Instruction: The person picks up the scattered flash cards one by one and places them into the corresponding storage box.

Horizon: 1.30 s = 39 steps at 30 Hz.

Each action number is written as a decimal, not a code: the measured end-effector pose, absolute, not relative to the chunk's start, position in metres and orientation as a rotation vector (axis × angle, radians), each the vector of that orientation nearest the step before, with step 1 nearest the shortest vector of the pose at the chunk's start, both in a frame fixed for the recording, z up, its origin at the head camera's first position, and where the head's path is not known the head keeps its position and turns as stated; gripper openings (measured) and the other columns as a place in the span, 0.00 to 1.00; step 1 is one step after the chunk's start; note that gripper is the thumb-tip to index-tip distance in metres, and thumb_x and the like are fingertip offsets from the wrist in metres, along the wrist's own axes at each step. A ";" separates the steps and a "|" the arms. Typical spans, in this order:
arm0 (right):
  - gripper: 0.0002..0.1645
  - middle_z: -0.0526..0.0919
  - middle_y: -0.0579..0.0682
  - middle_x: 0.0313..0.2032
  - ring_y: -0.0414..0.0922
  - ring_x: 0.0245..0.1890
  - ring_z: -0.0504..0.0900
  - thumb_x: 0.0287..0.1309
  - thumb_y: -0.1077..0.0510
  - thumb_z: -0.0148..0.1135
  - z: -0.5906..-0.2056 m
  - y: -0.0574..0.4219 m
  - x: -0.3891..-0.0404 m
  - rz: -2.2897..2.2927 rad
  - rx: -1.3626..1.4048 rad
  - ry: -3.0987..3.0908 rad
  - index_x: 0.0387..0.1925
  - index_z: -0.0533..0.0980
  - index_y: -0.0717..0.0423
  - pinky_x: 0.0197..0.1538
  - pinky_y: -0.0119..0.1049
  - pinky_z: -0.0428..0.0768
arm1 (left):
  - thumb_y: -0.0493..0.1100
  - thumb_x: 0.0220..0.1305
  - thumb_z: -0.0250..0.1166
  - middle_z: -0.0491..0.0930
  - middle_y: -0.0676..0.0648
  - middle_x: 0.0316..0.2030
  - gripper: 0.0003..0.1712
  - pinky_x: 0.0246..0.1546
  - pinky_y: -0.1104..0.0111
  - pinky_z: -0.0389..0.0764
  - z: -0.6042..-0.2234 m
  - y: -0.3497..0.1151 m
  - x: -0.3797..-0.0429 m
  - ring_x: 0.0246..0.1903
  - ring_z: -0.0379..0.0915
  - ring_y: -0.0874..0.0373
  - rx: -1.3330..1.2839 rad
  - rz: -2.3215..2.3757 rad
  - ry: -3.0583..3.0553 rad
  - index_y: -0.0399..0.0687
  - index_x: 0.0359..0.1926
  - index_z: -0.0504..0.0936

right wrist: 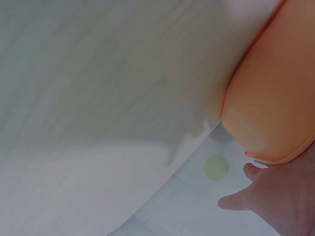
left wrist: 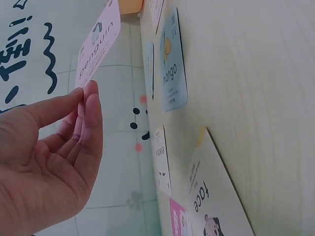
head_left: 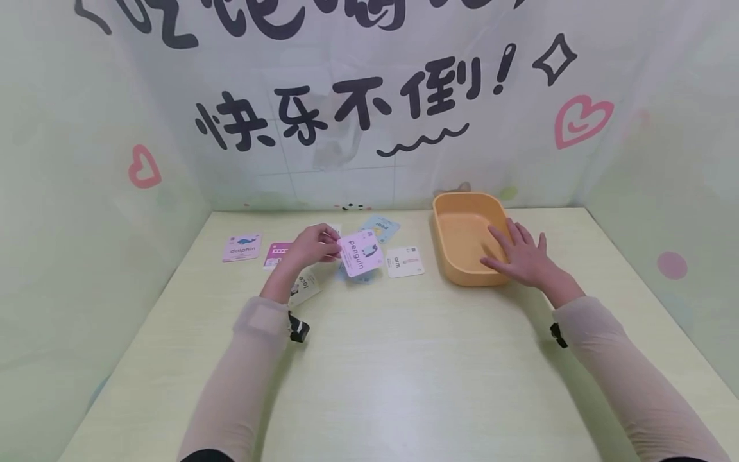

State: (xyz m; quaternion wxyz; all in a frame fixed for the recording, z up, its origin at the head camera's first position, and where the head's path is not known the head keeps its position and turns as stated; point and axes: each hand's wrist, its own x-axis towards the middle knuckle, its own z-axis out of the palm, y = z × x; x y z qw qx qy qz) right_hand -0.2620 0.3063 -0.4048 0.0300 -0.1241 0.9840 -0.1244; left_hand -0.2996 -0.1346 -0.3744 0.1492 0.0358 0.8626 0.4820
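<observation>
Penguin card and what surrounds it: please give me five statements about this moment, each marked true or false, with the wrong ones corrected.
1. The left hand pinches the penguin card. True.
2. The orange tray is filled with cards. False: no card shows inside it.
3. The arm card lies on the table, left of the orange tray. True.
4. The right hand is clenched in a fist. False: it is spread out.
5. In the left wrist view, the mango card shows lower than the penguin card. True.
</observation>
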 end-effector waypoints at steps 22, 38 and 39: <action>0.52 0.36 0.71 0.77 0.70 0.75 0.40 0.65 0.29 0.50 -0.404 0.308 -0.262 -0.371 -0.390 3.030 0.78 0.47 0.52 0.67 0.82 0.33 | 0.32 0.67 0.61 0.79 0.36 0.48 0.15 0.52 0.55 0.86 -0.371 -0.091 -0.307 0.44 0.83 0.45 0.150 1.453 2.452 0.34 0.53 0.73; 0.51 0.35 0.71 0.77 0.70 0.76 0.39 0.66 0.30 0.49 -0.405 0.308 -0.262 -0.369 -0.390 3.025 0.79 0.46 0.51 0.67 0.82 0.33 | 0.33 0.67 0.62 0.80 0.38 0.47 0.13 0.48 0.61 0.88 -0.364 -0.065 -0.311 0.43 0.84 0.49 0.191 1.487 2.447 0.37 0.52 0.75; 0.52 0.35 0.71 0.77 0.70 0.76 0.39 0.66 0.30 0.49 -0.405 0.308 -0.262 -0.373 -0.392 3.027 0.79 0.46 0.51 0.67 0.82 0.32 | 0.33 0.67 0.62 0.80 0.38 0.47 0.13 0.48 0.61 0.88 -0.364 -0.064 -0.311 0.43 0.84 0.49 0.195 1.493 2.445 0.36 0.52 0.75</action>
